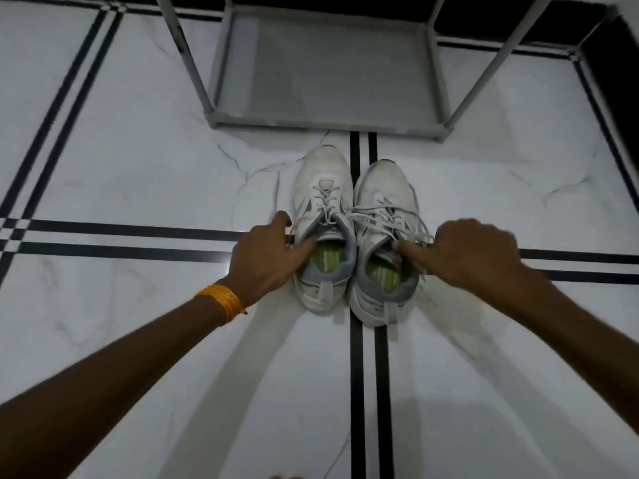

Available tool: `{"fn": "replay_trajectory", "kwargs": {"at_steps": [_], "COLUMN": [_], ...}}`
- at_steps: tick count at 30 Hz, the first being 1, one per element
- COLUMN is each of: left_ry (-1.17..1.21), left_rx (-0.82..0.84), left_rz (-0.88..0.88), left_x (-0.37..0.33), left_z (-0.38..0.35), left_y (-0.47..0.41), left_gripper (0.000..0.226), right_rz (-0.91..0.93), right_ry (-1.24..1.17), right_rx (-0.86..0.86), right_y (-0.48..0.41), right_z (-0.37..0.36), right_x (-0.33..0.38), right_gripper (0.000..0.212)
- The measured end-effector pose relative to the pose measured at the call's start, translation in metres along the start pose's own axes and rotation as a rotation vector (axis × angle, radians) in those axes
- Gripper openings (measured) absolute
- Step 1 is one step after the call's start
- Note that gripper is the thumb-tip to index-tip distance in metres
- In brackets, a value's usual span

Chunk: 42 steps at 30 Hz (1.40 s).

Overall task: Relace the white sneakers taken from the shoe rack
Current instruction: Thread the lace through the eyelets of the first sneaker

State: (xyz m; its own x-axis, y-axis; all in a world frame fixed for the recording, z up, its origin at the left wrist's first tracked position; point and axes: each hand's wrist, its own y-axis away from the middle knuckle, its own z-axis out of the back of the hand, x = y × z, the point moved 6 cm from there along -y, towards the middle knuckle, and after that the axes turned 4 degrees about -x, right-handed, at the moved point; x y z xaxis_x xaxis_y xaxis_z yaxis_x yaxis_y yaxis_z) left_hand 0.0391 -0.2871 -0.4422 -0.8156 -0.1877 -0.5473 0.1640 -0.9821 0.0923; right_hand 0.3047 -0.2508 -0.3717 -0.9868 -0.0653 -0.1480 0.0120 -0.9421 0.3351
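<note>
White sneakers (356, 236) are gripped at the collars between both hands, left hand (268, 257) and right hand (473, 257) apart, on the floor (138, 167); loose laces (387, 216) by the right hand could be snagged.

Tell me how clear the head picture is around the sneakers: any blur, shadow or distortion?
Head view: dim, cool light; right hand motion-smeared, left hand sharper; both arms cast soft shadows on the glossy floor; wide-angle lens bends the shoe rack legs; laces on both sneakers remain readable.
</note>
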Motion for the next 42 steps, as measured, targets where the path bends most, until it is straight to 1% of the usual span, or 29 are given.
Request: {"fn": "replay_trajectory", "kwargs": {"at_steps": [1,2,3,4,5,6,7,8,9,11,13,14,18,20,22,24,28,34,37,39,41,42], "left_ry": [-0.019,-0.023,-0.004,0.029,0.068,0.095,0.111,0.122,0.137,0.147,0.136,0.143,0.287,0.419,0.521,0.572,0.572,0.523,0.395,0.261,0.187,0.166], "left_rx": [-0.060,-0.108,-0.123,-0.112,-0.086,-0.071,-0.081,-0.092,-0.087,-0.041,-0.037,-0.042,0.009,0.008,-0.001,-0.003,-0.025,-0.048,-0.048,-0.017,0.036,0.030], "left_rz": [-0.053,-0.128,-0.195,-0.245,-0.267,-0.273,-0.275,-0.263,-0.235,-0.180,-0.140,-0.119,0.014,0.086,0.170,0.215,0.248,0.188,0.105,0.000,-0.097,-0.138], "left_x": [-0.003,-0.008,-0.014,-0.019,-0.022,-0.023,-0.026,-0.028,-0.030,-0.034,-0.035,-0.036,-0.030,-0.024,-0.017,-0.013,-0.010,-0.013,-0.019,-0.025,-0.036,-0.043], "left_z": [0.008,0.015,0.018,0.020,0.019,0.018,0.020,0.023,0.026,0.029,0.028,0.026,0.012,0.013,0.015,0.012,0.007,0.011,0.026,0.044,0.066,0.079], "left_y": [0.000,0.001,0.003,0.004,0.002,0.000,-0.003,-0.005,-0.008,-0.011,-0.012,-0.010,-0.005,-0.007,-0.010,-0.012,-0.010,-0.010,-0.010,-0.012,-0.012,-0.012], "left_gripper": [0.049,0.047,0.042,0.038,0.033,0.028,0.023,0.019,0.018,0.018,0.018,0.018,0.018,0.021,0.027,0.028,0.042,0.033,0.039,0.039,0.036,0.036], "right_rz": [0.032,0.107,0.203,0.297,0.373,0.418,0.428,0.420,0.408,0.375,0.307,0.282,0.185,0.108,0.031,0.013,0.012,0.055,0.108,0.192,0.253,0.268], "right_ry": [0.007,-0.054,-0.182,-0.354,-0.503,-0.601,-0.648,-0.655,-0.638,-0.615,-0.665,-0.691,-0.849,-0.961,-1.033,-1.023,-1.013,-1.016,-0.996,-0.853,-0.681,-0.625], "right_rx": [-0.127,-0.257,-0.353,-0.388,-0.346,-0.258,-0.169,-0.116,-0.112,-0.163,-0.159,-0.155,-0.074,-0.111,-0.168,-0.211,-0.239,-0.248,-0.204,-0.128,-0.058,-0.045], "right_y": [0.001,0.003,0.005,0.007,0.006,0.004,0.003,0.001,-0.001,-0.006,-0.013,-0.016,-0.021,-0.020,-0.017,-0.016,-0.018,-0.019,-0.016,-0.016,-0.013,-0.012], "right_z": [0.021,0.039,0.049,0.054,0.052,0.043,0.031,0.019,0.010,0.004,0.004,0.004,0.001,0.000,-0.003,-0.007,-0.015,-0.020,-0.012,0.001,0.022,0.035], "right_x": [0.004,0.013,0.026,0.042,0.059,0.076,0.089,0.098,0.104,0.107,0.104,0.102,0.094,0.089,0.085,0.088,0.090,0.089,0.086,0.082,0.073,0.066], "right_gripper": [0.068,0.060,0.045,0.028,0.020,0.024,0.028,0.029,0.028,0.021,0.014,0.014,0.022,0.023,0.036,0.043,0.042,0.042,0.040,0.040,0.038,0.035]}}
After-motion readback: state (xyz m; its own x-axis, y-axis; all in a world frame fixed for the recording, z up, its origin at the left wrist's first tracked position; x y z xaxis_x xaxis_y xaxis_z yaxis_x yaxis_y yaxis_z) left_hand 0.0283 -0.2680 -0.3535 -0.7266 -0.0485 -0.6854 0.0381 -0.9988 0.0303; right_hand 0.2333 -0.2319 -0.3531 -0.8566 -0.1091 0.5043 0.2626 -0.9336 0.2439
